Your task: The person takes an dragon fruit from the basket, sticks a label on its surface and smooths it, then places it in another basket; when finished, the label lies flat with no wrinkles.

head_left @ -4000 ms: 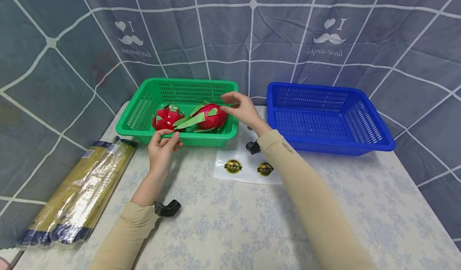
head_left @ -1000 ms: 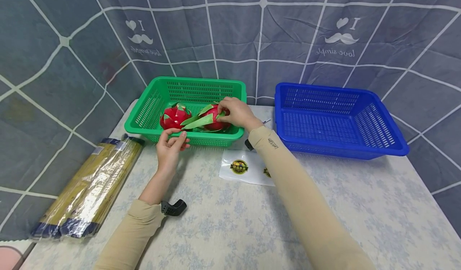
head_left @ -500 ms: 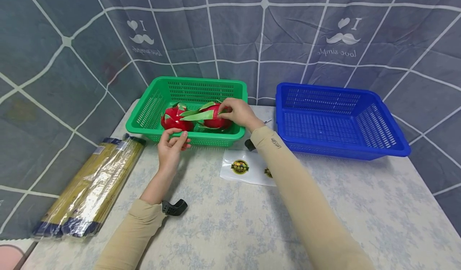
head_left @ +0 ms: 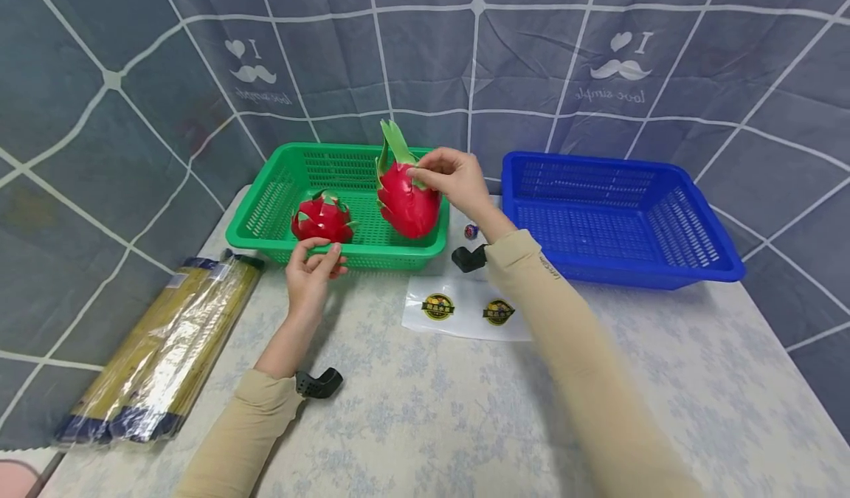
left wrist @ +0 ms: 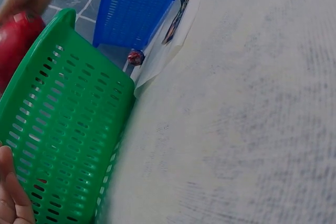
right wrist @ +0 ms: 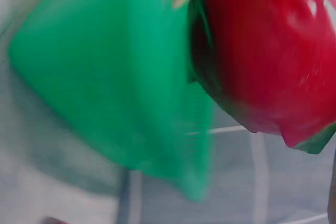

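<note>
My right hand pinches a red dragon fruit by a scale on its side. The fruit hangs tilted at the right end of the green basket, its long green leaves pointing up; in the right wrist view the dragon fruit fills the upper right. A second dragon fruit lies in the basket's left part. My left hand holds the basket's front rim with thumb and curled fingers. Only some fingers show in the left wrist view, against the basket wall.
Right of the green basket stands a blue basket. A white plastic bag with round logos lies between and in front of them, near a small round wrapped item. Long clear-wrapped packs lie at the left edge. A patterned curtain hangs behind.
My right hand has taken hold of the right-hand dragon fruit and lifted it, turning its leaves from pointing left to pointing up. My left hand has stayed at the rim.
</note>
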`<action>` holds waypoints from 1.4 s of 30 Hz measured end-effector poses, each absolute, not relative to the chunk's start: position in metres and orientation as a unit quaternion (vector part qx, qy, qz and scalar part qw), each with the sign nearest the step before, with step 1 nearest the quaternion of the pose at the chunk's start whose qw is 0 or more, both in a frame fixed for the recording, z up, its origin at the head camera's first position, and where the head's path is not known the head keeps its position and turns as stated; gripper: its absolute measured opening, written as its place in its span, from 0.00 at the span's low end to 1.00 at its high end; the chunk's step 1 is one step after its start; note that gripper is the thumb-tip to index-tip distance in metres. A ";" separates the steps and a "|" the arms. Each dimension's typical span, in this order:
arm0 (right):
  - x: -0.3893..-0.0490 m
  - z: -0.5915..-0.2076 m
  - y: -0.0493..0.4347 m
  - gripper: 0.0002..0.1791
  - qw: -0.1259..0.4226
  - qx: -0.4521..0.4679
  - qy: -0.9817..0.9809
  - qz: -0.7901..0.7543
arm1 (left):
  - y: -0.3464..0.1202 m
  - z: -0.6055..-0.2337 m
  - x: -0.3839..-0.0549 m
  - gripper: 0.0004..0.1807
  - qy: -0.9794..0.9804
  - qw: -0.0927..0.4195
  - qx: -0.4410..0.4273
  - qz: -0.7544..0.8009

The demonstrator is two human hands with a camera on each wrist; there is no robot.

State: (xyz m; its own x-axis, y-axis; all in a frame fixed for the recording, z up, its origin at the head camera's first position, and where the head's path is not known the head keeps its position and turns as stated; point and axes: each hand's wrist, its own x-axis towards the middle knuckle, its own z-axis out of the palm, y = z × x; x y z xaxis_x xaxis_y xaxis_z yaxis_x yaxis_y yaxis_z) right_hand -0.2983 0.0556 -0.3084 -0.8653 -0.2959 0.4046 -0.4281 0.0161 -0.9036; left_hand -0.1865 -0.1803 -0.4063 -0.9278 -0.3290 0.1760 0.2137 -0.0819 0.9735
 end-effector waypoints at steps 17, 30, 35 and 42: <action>-0.189 -0.319 0.139 0.07 -0.113 0.494 -0.701 0.503 | -0.167 -0.386 -0.166 0.08 -0.687 0.234 -0.009 -0.687; -0.148 -0.363 0.139 0.04 -0.174 0.537 -0.693 0.449 | -0.105 -0.391 -0.113 0.36 -0.828 0.020 -0.383 -0.410; -0.138 -0.372 0.144 0.06 -0.105 0.527 -0.727 0.428 | -0.101 -0.399 -0.108 0.42 -0.836 -0.047 -0.414 -0.357; -0.113 -0.390 0.172 0.27 -0.103 0.460 -0.772 0.426 | -0.097 -0.406 -0.102 0.42 -0.838 -0.035 -0.426 -0.340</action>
